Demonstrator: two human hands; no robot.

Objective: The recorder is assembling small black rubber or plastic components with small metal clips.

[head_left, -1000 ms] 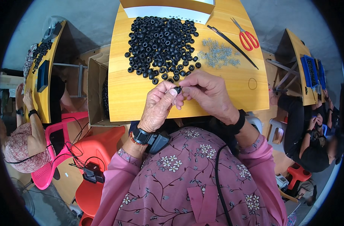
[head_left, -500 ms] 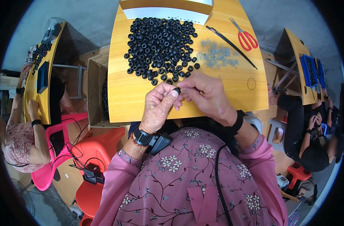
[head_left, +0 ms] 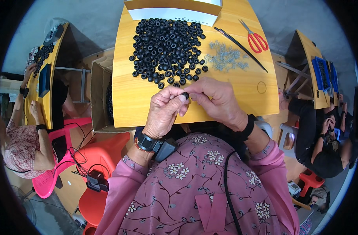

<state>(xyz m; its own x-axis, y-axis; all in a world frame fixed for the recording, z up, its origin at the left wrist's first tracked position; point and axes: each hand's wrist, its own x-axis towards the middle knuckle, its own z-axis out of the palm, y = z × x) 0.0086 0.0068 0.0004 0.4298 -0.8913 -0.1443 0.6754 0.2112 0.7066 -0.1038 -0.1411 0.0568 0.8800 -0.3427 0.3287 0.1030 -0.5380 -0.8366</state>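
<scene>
Between the thumb and forefinger of my left hand (head_left: 163, 111) is a small round black rubber-looking piece (head_left: 185, 95), held above the near part of the table. My right hand (head_left: 218, 102) is closed in a pinch, its fingertips right against that piece. Whatever they pinch is hidden or too small to make out. Just beyond my hands, a heap of similar hollow black pieces (head_left: 163, 49) covers the left half of the yellow wooden table (head_left: 136, 113). A scatter of tiny clear-grey bits (head_left: 226, 56) lies to its right.
Red-handled scissors (head_left: 257, 42) and a thin black rod (head_left: 243, 49) lie at the far right. A white box (head_left: 171, 15) stands at the back. An open cardboard box (head_left: 100, 90) is against the table's left side. Other people sit at tables on both sides.
My hands stay nearly in place. The right fingertips have drawn slightly closer together at the black piece, and the piece has turned a little. The person on the left has shifted an arm.
</scene>
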